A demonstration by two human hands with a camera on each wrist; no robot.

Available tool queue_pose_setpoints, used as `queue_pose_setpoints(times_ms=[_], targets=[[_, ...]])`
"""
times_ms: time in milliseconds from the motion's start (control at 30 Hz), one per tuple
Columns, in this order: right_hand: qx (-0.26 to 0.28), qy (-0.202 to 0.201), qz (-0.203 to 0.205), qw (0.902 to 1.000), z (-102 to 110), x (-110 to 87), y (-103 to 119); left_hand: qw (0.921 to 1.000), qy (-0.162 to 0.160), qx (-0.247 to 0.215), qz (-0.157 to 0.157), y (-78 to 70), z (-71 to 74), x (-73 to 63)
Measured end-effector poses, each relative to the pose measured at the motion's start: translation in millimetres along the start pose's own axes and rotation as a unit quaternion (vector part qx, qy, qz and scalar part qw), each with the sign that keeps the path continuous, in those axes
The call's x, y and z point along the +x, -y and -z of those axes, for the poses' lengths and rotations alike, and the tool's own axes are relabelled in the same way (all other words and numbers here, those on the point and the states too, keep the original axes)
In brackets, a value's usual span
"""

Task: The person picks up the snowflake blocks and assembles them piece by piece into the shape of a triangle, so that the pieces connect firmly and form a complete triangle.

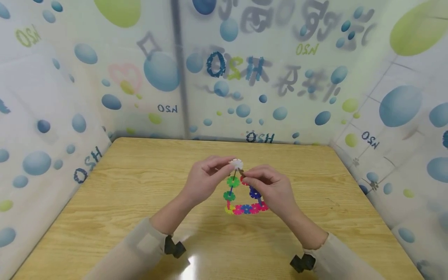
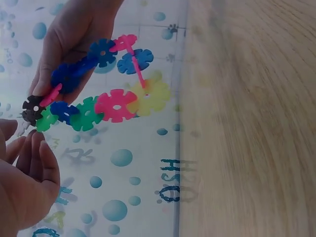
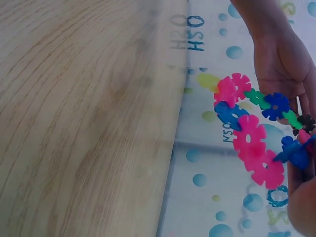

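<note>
A closed-looking loop of notched plastic snowflake discs hangs between my hands above the table, with pink discs [image 1: 239,210], a yellow disc [image 2: 154,96], green discs [image 1: 232,181] and blue discs [image 3: 276,106] interlocked. At the top of it, my left hand [image 1: 202,179] pinches a white snowflake disc [image 1: 237,164] between thumb and fingers. My right hand [image 1: 276,190] grips the loop's right side near a dark disc [image 2: 33,107] and a red one. In the right wrist view, the right fingers partly cover the dark-blue disc [image 3: 297,153]. Whether the white disc is locked to the dark one cannot be seen.
A wooden table [image 1: 140,171] lies under both hands. Printed curtains [image 1: 252,105] with blue and green bubbles surround it on the back and sides. Dark camera mounts [image 1: 174,247] sit at both sleeve cuffs.
</note>
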State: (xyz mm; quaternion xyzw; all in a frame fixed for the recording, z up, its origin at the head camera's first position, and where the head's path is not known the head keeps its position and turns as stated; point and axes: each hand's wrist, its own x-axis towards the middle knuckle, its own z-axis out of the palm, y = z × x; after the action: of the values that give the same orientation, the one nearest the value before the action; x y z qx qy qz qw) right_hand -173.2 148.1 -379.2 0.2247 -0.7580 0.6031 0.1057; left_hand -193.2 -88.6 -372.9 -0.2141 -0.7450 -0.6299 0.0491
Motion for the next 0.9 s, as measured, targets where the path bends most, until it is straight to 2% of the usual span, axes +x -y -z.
queue_pose_setpoints(times_ms=[133,267,367,433,600,900], targets=[[0.013,-0.031,-0.034,0.9989,3,3.1,-2,0.9994,0.021,0.010,0.027,5.8,6.6,-4.6],[0.031,-0.065,-0.070,0.9949,6,6.5,-2,0.9949,0.067,0.028,0.071,10.4,11.5,-11.7],[0.053,-0.084,-0.087,0.9912,6,8.0,-1,0.9910,0.097,0.029,0.087,14.3,11.6,-15.1],[0.063,-0.092,-0.094,0.9893,6,8.3,-1,0.9899,0.106,0.024,0.090,16.4,10.2,-15.8],[0.068,-0.095,-0.106,0.9874,6,8.6,-2,0.9899,0.108,0.020,0.090,18.1,6.6,-15.4],[0.055,-0.077,-0.128,0.9872,15,10.6,-6,0.9921,0.079,0.026,0.094,19.0,9.0,-13.3]])
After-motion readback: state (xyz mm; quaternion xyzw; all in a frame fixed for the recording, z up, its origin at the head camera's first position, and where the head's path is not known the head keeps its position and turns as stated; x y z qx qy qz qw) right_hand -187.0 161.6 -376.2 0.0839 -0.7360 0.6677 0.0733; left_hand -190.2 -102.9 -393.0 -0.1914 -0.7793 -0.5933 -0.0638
